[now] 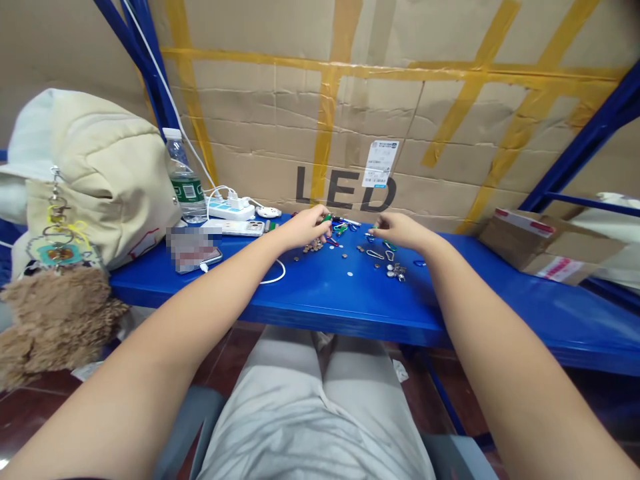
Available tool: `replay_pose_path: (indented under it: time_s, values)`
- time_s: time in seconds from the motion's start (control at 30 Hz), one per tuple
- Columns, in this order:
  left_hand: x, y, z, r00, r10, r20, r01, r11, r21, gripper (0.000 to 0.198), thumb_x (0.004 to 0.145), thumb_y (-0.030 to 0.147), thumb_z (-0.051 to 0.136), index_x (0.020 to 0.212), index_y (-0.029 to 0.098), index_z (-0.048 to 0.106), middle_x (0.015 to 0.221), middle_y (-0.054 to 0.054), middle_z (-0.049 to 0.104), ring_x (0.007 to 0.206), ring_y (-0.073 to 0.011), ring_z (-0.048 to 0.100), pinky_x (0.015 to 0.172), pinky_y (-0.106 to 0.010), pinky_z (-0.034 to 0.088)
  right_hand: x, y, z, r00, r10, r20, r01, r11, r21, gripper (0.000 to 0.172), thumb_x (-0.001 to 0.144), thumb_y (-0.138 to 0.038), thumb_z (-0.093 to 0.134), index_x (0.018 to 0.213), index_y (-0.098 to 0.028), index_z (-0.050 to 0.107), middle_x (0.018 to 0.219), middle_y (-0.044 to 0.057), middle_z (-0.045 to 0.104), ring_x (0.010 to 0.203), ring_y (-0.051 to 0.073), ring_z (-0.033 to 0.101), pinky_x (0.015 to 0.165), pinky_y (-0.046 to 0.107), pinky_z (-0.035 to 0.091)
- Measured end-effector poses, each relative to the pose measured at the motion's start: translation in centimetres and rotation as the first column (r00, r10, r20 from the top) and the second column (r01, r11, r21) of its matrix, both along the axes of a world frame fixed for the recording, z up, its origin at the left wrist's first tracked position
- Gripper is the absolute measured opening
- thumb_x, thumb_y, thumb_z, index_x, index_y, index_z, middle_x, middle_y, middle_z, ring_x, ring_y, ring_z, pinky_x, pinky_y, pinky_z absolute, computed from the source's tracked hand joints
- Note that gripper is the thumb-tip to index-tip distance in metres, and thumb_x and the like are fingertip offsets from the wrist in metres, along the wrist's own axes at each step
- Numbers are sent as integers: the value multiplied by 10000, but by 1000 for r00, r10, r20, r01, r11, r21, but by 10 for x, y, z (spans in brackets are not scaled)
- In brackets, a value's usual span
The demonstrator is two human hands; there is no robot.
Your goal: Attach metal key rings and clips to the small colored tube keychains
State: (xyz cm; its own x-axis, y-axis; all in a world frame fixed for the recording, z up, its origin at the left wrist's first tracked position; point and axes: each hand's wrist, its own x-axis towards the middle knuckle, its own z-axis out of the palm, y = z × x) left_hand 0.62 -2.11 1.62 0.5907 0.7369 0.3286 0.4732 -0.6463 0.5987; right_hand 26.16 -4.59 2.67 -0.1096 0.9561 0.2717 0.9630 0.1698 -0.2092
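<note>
Lying on the counter [310,297], just right of frame centre: silver carabiner [375,254], long axis running nearly left-right. Right hand [398,229] nearer, just above it; left hand [312,227] farther, up-left. View too small to tell whether either grip is apart or clamped.

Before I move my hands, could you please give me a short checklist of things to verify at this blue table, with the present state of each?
1. Left hand above the table: ok.
2. Right hand apart from the left one: ok, there is a gap between them.
3. What the fingertips of each hand grip: cannot tell, too small at this distance.
4. Small round pieces all in one pile: not ok, some lie scattered.
5. White cable away from the left forearm: not ok, its loop shows right beside it.
6. Bottle upright and capped: ok.
</note>
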Motion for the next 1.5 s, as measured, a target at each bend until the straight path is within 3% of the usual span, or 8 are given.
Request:
replay_pose_path:
  time_s: [0.1, 0.2, 0.33, 0.5, 0.8, 0.97, 1.23, 1.5]
  values:
    - [3, -2, -1, 999, 30, -11, -29, 995, 100, 172, 862, 231, 446, 1020, 169, 474, 983, -80, 626, 865, -173, 579, 741, -274, 446, -21, -7, 1, 957, 135, -255, -124, 990, 60, 184, 847, -368, 579, 845, -201, 502, 908, 87, 702, 855, 213, 634, 706, 313, 492]
    - [6, -7, -1, 999, 38, -23, -33, 983, 181, 249, 862, 239, 460, 1103, 175, 474, 1124, -98, 599, 993, -190, 560, 842, -274, 426, -41, -14, -1, 810, 250, -531, -289, 957, 9, 129, 910, -328, 496, 884, -222, 427, 917, 72, 712, 831, 172, 657, 724, 320, 519]
    - [7, -12, -1, 996, -81, -44, 90, 961, 262, 326, 878, 269, 503, 1197, 204, 477, 1205, -84, 598, 1065, -177, 563, 915, -264, 400, -54, -22, -6, 745, 270, -610, -457, 873, -171, 201, 897, -373, 541, 855, -214, 424, 766, 7, 664, 661, 119, 616, 668, 283, 518]
    - [7, -10, 0, 990, -137, -35, 141, 925, 354, 180, 874, 294, 536, 979, 174, 620, 1005, -58, 668, 944, -160, 592, 872, -271, 404, -58, -25, -9, 663, 308, -682, -579, 789, -207, 263, 853, -415, 603, 879, -191, 469, 641, -43, 553, 558, 84, 523, 587, 233, 483]
    - [10, -11, 2, 998, 44, -48, -35, 987, 160, 324, 887, 431, 482, 733, 157, 558, 730, -14, 581, 704, -137, 502, 663, -253, 349, -65, -30, -7, 940, 259, -223, -280, 958, -67, 55, 899, -255, 475, 876, -211, 453, 688, 4, 670, 543, 136, 578, 574, 258, 438]
    - [11, -11, 0, 989, -79, -124, 94, 988, 125, 303, 879, 386, 482, 681, 163, 539, 704, -9, 559, 686, -135, 490, 654, -252, 332, -67, -28, -11, 942, 260, -214, -288, 951, -113, 145, 896, -290, 502, 1002, -205, 453, 772, 18, 697, 566, 147, 600, 568, 254, 435]
    - [7, -12, 3, 994, 11, -111, 6, 987, 159, 325, 887, 368, 452, 626, 175, 440, 626, 5, 490, 611, -123, 430, 589, -261, 284, -65, -29, -9, 933, 266, 243, -266, 963, -34, 260, 978, -356, 373, 1021, -166, 546, 1002, 128, 683, 793, 211, 621, 664, 280, 402]
    - [6, -5, -2, 988, -68, -139, 84, 991, 106, 377, 888, 425, 425, 602, 178, 431, 620, -17, 499, 619, -136, 447, 605, -272, 307, -70, -33, -9, 927, 284, 244, -283, 958, -39, 324, 958, -323, 344, 880, -167, 618, 946, 95, 698, 763, 191, 593, 665, 267, 379]
